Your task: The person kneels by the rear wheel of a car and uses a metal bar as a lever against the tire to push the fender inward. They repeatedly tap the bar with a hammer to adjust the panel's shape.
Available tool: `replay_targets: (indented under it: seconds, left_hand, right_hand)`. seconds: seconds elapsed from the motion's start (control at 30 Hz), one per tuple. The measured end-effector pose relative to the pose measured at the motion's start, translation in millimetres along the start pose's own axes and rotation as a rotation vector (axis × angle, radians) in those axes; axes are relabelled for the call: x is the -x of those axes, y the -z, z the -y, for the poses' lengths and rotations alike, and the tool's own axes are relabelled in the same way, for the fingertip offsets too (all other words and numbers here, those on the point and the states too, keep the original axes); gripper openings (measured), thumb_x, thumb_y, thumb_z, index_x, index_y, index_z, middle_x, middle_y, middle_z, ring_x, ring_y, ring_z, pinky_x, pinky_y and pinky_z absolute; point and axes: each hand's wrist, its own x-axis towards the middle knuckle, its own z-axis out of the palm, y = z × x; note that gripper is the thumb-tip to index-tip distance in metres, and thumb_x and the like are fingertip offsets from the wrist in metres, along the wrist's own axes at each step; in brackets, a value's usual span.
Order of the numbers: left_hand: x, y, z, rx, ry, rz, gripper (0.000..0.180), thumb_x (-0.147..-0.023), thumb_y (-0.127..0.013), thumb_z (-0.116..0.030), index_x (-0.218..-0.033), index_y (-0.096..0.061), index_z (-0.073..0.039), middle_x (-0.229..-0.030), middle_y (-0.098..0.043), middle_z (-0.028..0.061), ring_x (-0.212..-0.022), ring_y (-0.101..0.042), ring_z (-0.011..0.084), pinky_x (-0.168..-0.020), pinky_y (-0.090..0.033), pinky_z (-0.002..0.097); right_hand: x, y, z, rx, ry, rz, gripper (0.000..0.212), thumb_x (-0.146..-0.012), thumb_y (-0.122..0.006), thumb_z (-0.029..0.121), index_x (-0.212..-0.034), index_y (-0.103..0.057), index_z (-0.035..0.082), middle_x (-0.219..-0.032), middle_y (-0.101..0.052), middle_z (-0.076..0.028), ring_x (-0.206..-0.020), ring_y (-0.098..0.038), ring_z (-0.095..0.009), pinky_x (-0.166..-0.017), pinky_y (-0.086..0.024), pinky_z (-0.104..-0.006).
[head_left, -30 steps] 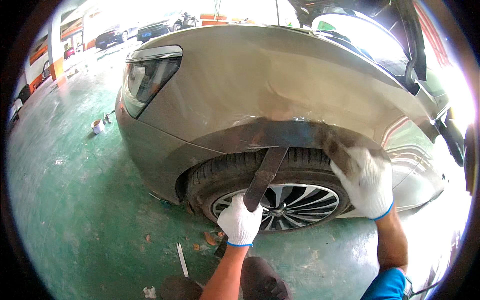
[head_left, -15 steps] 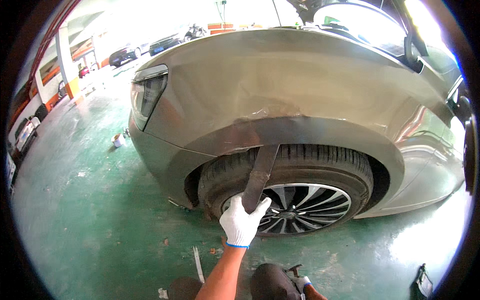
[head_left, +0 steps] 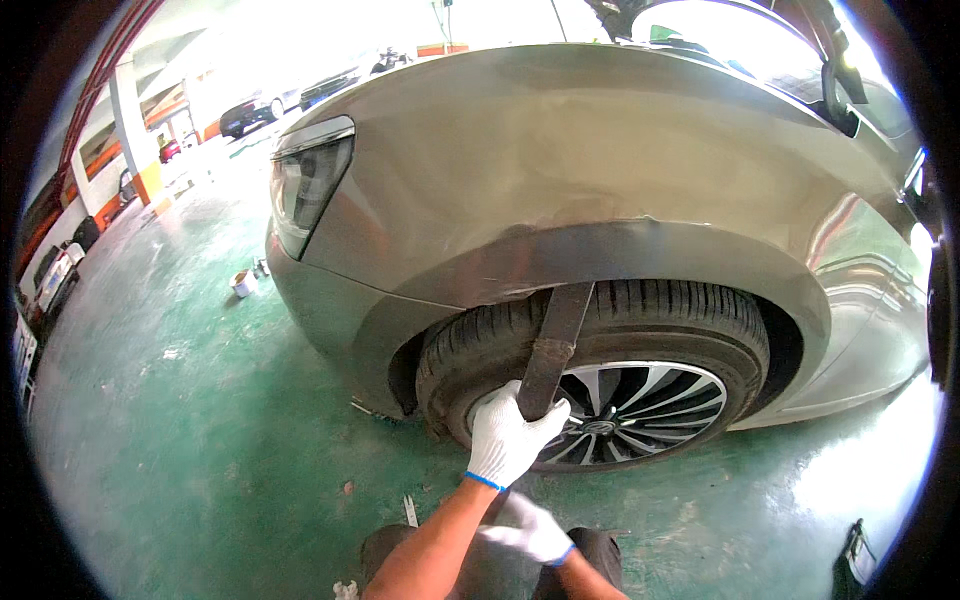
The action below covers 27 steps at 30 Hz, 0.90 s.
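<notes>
My left hand (head_left: 505,437), in a white knit glove with a blue cuff, is closed around the lower end of a flat dark metal bar (head_left: 556,345). The bar slants up in front of the tire (head_left: 660,312), and its upper end goes out of sight under the fender's wheel arch (head_left: 700,255). Creased, scuffed metal marks the fender (head_left: 560,150) just above the arch. Below my left wrist, my gloved right hand (head_left: 535,532) is smeared by motion. A hammer (head_left: 495,507) is in its grip, mostly hidden behind my left forearm.
The alloy wheel (head_left: 600,425) sits right beside my left hand. A headlight (head_left: 312,185) is at the car's left corner. On the green floor are a small white tub (head_left: 243,283), a pale flat strip (head_left: 410,511) and a dark pouch-like thing (head_left: 857,560). Parked cars stand farther back.
My right hand has come up and left with the hammer, from beside my knee to beneath my left wrist. My left hand keeps its hold on the bar. The view has shifted slightly.
</notes>
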Motion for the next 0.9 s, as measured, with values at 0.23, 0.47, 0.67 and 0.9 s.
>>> replay_targets:
  seconds: [0.23, 0.47, 0.67, 0.9]
  left_hand:
    - [-15.2, 0.0, 9.1, 0.11, -0.014, 0.119, 0.025, -0.084, -0.077, -0.024, -0.085, -0.065, -0.002, -0.068, -0.069, 0.0072, -0.058, -0.067, 0.0141, -0.058, -0.053, 0.0311]
    - [-4.0, -18.4, 1.4, 0.394, 0.175, 0.212, 0.027, -0.083, -0.076, -0.027, -0.088, -0.068, -0.002, -0.075, -0.073, 0.0157, -0.075, -0.075, 0.0315, -0.067, -0.057, 0.0405]
    - [-2.8, -33.8, 12.3, 0.39, 0.039, 0.106, 0.032, -0.082, -0.078, -0.029, -0.093, -0.069, -0.001, -0.079, -0.073, 0.0185, -0.077, -0.074, 0.0343, -0.069, -0.057, 0.041]
    - [-2.2, -37.3, 8.5, 0.421, 0.039, 0.128, 0.027, -0.085, -0.077, -0.026, -0.088, -0.066, -0.001, -0.072, -0.071, 0.0126, -0.067, -0.071, 0.0261, -0.062, -0.055, 0.0369]
  right_hand:
    - [-17.1, -46.9, 9.8, -0.177, -0.133, -0.286, 0.029, -0.093, -0.076, 0.02, -0.111, -0.071, -0.002, -0.098, -0.074, -0.006, -0.082, -0.065, -0.011, -0.074, -0.054, -0.0296]
    - [7.0, -22.6, 17.4, 0.126, -0.238, -0.483, 0.025, -0.086, -0.081, 0.024, -0.096, -0.076, 0.002, -0.077, -0.073, -0.002, -0.068, -0.064, -0.009, -0.063, -0.052, -0.0288]
    - [10.4, -14.8, 18.4, 0.107, -0.202, -0.525, 0.024, -0.084, -0.081, 0.023, -0.095, -0.077, 0.002, -0.076, -0.073, -0.002, -0.065, -0.063, -0.008, -0.061, -0.052, -0.0279]
    - [14.8, -6.2, 23.0, 0.107, -0.264, -0.527, 0.024, -0.084, -0.08, 0.02, -0.1, -0.078, 0.001, -0.076, -0.073, -0.002, -0.066, -0.064, -0.007, -0.062, -0.053, -0.0271]
